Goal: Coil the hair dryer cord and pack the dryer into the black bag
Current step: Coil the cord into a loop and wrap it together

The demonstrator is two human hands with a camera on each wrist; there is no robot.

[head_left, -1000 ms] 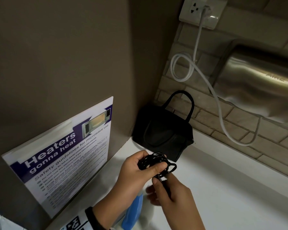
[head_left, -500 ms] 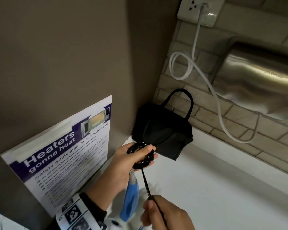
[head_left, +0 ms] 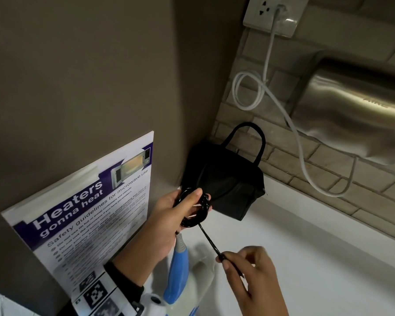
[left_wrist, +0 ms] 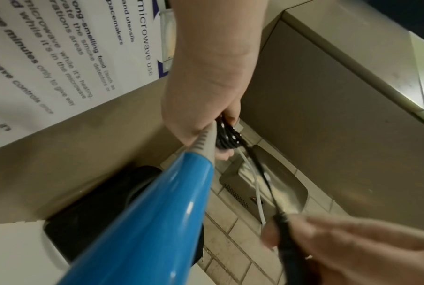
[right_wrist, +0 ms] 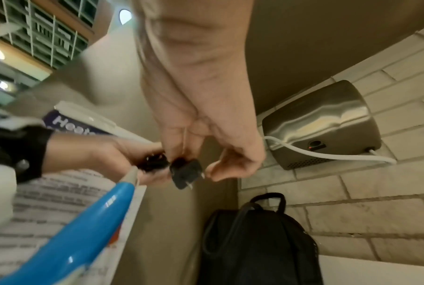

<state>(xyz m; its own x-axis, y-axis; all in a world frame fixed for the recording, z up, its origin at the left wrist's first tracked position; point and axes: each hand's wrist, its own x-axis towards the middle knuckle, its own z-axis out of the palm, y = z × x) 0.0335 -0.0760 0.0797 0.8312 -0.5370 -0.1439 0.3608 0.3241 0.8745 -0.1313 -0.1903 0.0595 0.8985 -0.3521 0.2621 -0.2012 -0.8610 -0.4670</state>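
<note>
Item: coiled black hair dryer cord (head_left: 195, 209), wound in a tight ring, gripped in the left hand (head_left: 169, 215); thumb laid across the coil, fingers (head_left: 206, 198) curled round it from behind. One straight length of cord runs from the coil down to the right hand (head_left: 249, 272).

Item: black two-pin plug (right_wrist: 186, 173), pinched at its neck between the right thumb and fingers (right_wrist: 220, 173); pins bare and pointing away from the palm.

Item: glossy blue hair dryer handle (head_left: 175, 274) with grey ribbed cord collar, hanging below the left hand; dryer body mostly out of view.

Item: soft black fabric bag with loop handle (head_left: 224, 179), standing upright on the white bench (head_left: 306, 258) in the corner, just behind the left hand; whether its top is open cannot be told.

Item: purple and white microwave safety poster (head_left: 89, 215), on the brown wall at left.

Item: brushed-steel wall hand dryer (head_left: 356, 119) with white cable (head_left: 299, 142) plugged into the white wall socket (head_left: 271, 14), on the brick-tiled wall.
</note>
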